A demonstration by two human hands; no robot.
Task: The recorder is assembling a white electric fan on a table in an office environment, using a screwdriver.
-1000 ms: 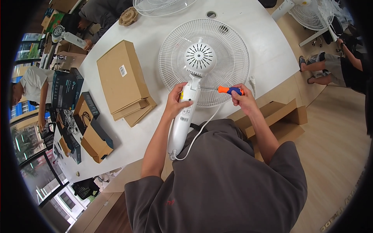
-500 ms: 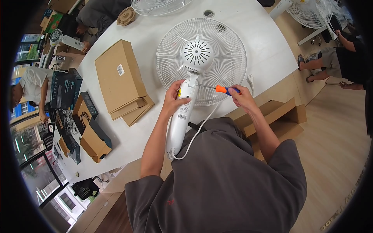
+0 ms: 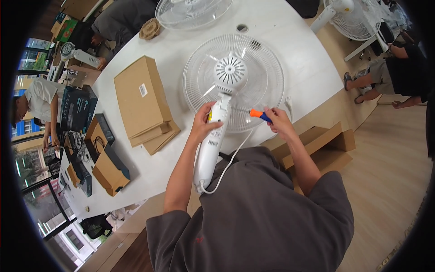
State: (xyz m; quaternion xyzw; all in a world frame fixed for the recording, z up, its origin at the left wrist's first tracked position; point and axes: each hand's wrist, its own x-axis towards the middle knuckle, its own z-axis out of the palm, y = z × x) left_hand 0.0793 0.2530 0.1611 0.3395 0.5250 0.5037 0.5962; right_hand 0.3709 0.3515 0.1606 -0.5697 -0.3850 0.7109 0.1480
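A white electric fan (image 3: pixel 209 156) lies with its round wire guard on the table and its back upward, the neck pointing toward me. My left hand (image 3: pixel 205 123) is wrapped round the neck just below the motor housing, thumb across the top. In my right hand (image 3: pixel 279 123) is a screwdriver (image 3: pixel 259 115) with an orange and blue handle. Its shaft points left to the side of the neck near the joint; whether the tip sits in a screw I cannot tell. A white cord (image 3: pixel 229 167) loops from the neck's near end, and a plug (image 3: pixel 289 102) lies right of the guard.
Flat cardboard boxes (image 3: pixel 140 99) lie left of the fan on the white table (image 3: pixel 312 68). An opened box (image 3: pixel 108 170) and cables are farther left. Another fan guard (image 3: pixel 195 13) lies at the back. Open cardboard (image 3: pixel 317 145) stands at my right. Other people are left and right.
The view has shifted slightly, so the scene sits a little lower. My right hand has turned a bit round the screwdriver handle; my left hand keeps its hold on the neck.
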